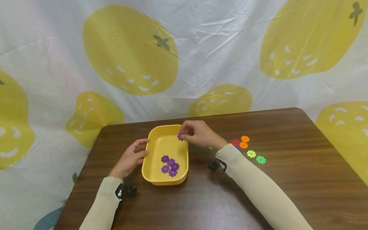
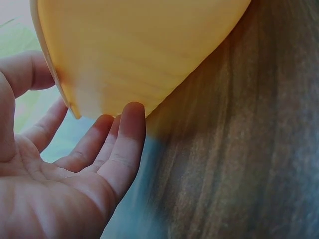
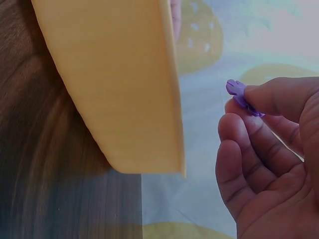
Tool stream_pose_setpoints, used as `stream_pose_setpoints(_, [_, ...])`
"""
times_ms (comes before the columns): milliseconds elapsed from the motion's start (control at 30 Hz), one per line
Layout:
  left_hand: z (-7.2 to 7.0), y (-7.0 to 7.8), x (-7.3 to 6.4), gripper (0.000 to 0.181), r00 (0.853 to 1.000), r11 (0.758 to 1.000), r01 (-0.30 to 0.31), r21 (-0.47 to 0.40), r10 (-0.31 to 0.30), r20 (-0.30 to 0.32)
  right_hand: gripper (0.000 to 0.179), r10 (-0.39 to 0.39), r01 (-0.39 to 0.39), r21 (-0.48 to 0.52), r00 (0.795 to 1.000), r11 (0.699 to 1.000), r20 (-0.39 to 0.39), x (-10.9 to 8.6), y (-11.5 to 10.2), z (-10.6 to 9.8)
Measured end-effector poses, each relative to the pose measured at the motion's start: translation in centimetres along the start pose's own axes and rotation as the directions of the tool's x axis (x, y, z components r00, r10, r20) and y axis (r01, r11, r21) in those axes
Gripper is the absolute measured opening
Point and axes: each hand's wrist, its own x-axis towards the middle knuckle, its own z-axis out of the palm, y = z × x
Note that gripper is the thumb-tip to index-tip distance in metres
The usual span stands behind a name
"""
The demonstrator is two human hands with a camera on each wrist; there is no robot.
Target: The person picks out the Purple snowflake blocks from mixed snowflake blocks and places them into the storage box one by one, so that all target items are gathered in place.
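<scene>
A yellow plastic basin (image 1: pixel 165 142) stands on the table, with several purple notched plastic discs (image 1: pixel 171 162) lying inside toward its near end. My left hand (image 1: pixel 132 159) holds the basin's left rim; in the left wrist view its thumb (image 2: pixel 32 74) hooks over the edge while fingertips touch the outer wall. Above the basin's far right rim is my right hand (image 1: pixel 200 133). Between thumb and forefinger it pinches a purple disc (image 3: pixel 240 97), raised above the rim.
Right of the basin, partly behind my right forearm, lie loose discs: orange (image 1: pixel 245 139), red (image 1: pixel 234 142), yellow (image 1: pixel 251 154) and green (image 1: pixel 261 159). A blue one is partly hidden by the sleeve. A lemon-patterned curtain (image 1: pixel 197 60) hangs behind the wooden table (image 1: pixel 294 141).
</scene>
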Motion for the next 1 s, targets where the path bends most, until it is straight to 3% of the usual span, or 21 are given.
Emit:
stream_pose_setpoints(267, [0.1, 0.0, 0.0, 0.054, 1.000, 1.000, -0.003, -0.006, 0.003, 0.001, 0.011, -0.025, 0.026, -0.035, 0.998, 0.999, 0.053, 1.0, 0.0, 1.4])
stream_pose_setpoints(500, [0.2, 0.1, 0.1, 0.054, 1.000, 1.000, -0.002, -0.010, 0.002, 0.004, 0.012, 0.003, 0.002, -0.053, 0.995, 0.999, 0.103, 1.2, -0.1, 2.2])
stream_pose_setpoints(767, [0.2, 0.2, 0.0, 0.056, 1.000, 1.000, -0.009, -0.010, 0.009, 0.012, 0.019, -0.002, 0.008, -0.076, 0.997, 0.997, 0.076, 0.8, 0.1, 2.0])
stream_pose_setpoints(1000, [0.0, 0.2, 0.1, 0.056, 1.000, 1.000, -0.002, -0.017, 0.003, 0.017, 0.014, -0.002, 0.003, -0.036, 1.000, 0.999, 0.027, -0.1, 0.5, 1.1])
